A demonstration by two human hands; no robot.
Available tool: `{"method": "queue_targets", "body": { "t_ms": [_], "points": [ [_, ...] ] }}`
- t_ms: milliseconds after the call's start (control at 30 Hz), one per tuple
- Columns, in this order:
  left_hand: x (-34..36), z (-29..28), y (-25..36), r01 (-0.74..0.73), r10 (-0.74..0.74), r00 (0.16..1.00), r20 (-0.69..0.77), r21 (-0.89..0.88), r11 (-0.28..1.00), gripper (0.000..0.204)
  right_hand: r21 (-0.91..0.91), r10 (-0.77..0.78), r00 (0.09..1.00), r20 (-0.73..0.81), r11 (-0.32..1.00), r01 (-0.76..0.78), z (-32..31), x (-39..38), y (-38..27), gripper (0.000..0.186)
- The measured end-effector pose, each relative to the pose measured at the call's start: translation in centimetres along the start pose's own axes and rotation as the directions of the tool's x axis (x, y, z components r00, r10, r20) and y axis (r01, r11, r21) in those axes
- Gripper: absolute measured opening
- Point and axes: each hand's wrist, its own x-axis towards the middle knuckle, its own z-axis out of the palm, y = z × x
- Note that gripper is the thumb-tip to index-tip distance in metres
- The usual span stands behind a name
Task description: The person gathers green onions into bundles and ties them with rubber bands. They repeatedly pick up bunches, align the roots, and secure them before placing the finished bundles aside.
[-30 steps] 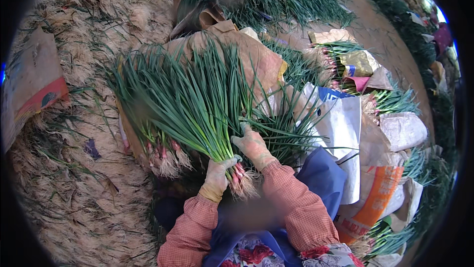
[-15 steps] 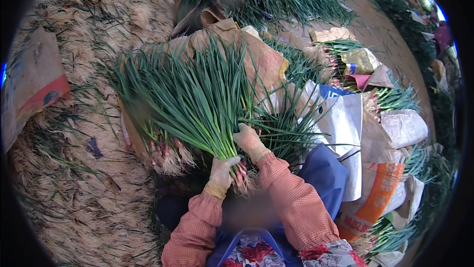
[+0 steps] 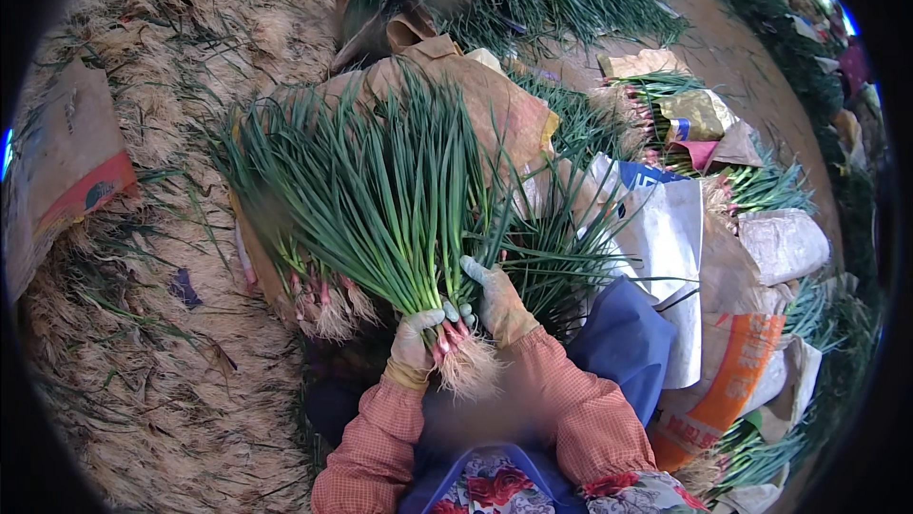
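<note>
A fanned bunch of spring onions (image 3: pixel 395 210) stands in front of me, long green leaves spread away from me and pinkish bulbs with pale roots toward my lap. My left hand (image 3: pixel 414 343), in a pale glove, is closed around the white stems just above the bulbs. Against the right side of the same stems is my right hand (image 3: pixel 501 305), also gloved. Its thumb points up along the stalks while its fingers curl at the stem bases, partly hidden. Left of the held bunch, more spring onions (image 3: pixel 323 300) lie with their roots toward me.
Beneath and behind the bunch lies a brown sack (image 3: pixel 499 100). A white sheet (image 3: pixel 675 238) rests by my blue-covered knee (image 3: pixel 623 333). Wrapped onion bundles (image 3: pixel 751 186) line the right side. A large heap (image 3: pixel 514 0) lies at the far side; root litter (image 3: pixel 181 362) covers the left ground.
My right hand has moved down from the leaves to the stem bases, and its thumb now points up. The roots in my left hand have spread more into view.
</note>
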Motion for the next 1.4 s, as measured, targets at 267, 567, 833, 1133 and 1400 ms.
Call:
{"method": "queue_targets", "body": {
  "t_ms": [267,567,833,1133,1400],
  "points": [
    [-0.2,2.5,-1.3,-0.021,0.032,0.990,-0.140,0.078,0.997,0.017,0.250,-0.087,0.996,-0.032,0.964,0.092,0.0,1.8,0.2,0.025],
    [-2.7,2.7,0.6,-0.049,0.067,0.977,-0.204,0.093,0.994,0.023,0.180,-0.385,0.854,-0.350,0.867,0.464,-3.8,5.1,-6.3,0.036],
    [-1.4,2.2,1.6,0.077,-0.068,0.993,-0.094,0.095,0.992,0.042,-0.492,-0.209,0.977,-0.039,0.855,0.163,-7.1,3.4,3.1,0.026],
    [-2.1,-0.1,2.7,-0.144,0.142,0.988,-0.051,-0.039,0.989,0.036,-0.339,-0.314,0.949,0.044,0.888,0.309,-5.8,-2.3,-5.1,0.017],
    [-0.2,-0.6,0.1,0.137,-0.130,0.979,-0.158,0.037,0.990,0.029,-0.876,-0.258,0.837,0.482,-0.146,0.459,-3.0,-5.0,-0.2,0.034]
  ]
}}
